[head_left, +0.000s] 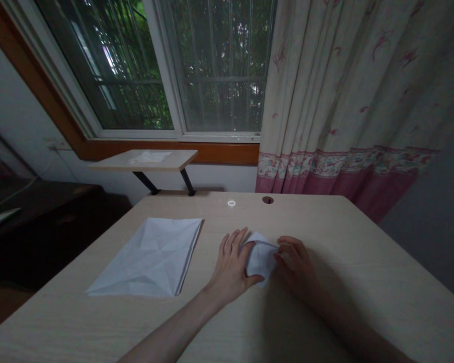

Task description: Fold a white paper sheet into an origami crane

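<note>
A small piece of folded white paper sits on the table between my two hands, with a crease down its middle. My left hand grips its left side, the thumb at the near edge and the index finger bent over the top. At the right edge, my right hand pinches the paper between thumb and fingers. To the left of my left hand lies a stack of creased white paper sheets, flat on the table.
The pale wooden table has a round cable hole near its far edge. A raised shelf at the back left carries folded white paper. Behind are a window and a curtain. Dark furniture stands left.
</note>
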Tool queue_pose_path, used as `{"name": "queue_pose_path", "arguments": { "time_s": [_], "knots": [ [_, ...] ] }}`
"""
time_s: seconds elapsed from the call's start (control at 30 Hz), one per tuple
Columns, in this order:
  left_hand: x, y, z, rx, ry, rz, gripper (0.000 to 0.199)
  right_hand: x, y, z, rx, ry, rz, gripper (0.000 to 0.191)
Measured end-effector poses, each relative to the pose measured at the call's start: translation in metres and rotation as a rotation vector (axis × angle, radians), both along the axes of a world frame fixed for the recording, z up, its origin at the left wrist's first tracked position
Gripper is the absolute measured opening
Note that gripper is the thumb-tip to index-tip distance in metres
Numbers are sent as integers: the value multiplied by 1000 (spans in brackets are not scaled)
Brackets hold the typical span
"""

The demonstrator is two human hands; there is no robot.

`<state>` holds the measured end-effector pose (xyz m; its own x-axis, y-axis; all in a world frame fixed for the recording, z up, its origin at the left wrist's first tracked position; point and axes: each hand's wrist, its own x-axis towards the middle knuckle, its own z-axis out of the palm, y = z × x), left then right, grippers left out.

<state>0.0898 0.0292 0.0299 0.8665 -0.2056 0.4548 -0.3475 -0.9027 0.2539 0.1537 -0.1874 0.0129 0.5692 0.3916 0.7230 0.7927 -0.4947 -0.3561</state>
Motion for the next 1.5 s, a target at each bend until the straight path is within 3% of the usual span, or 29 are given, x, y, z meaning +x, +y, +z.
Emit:
{"name": "queue_pose_path", "arguments": {
  "time_s": [0.3,0.7,1.03,1.13,1.23,1.33,1.5],
  "knots": [
    [4,4,-5,-65,-6,3,93,2,1,-5,-156,-90,39,29],
    [7,4,-11,-107,-2,4,100,9,5,-22,-172,-22,-27,43],
    [10,7,-16,-127,67,13,110,5,5,-11,-84,41,27,53],
    [10,7,-17,-140,78,8,109,4,2,-10,16,65,-8,47],
    [10,6,-16,-157,91,11,108,5,-1,-10,74,47,-20,30],
    [10,6,-15,-159,116,20,108,7,-2,-10,39,30,-1,18],
    [9,6,-13,-149,139,24,106,5,1,-6,-1,63,-17,16]
  ]
}}
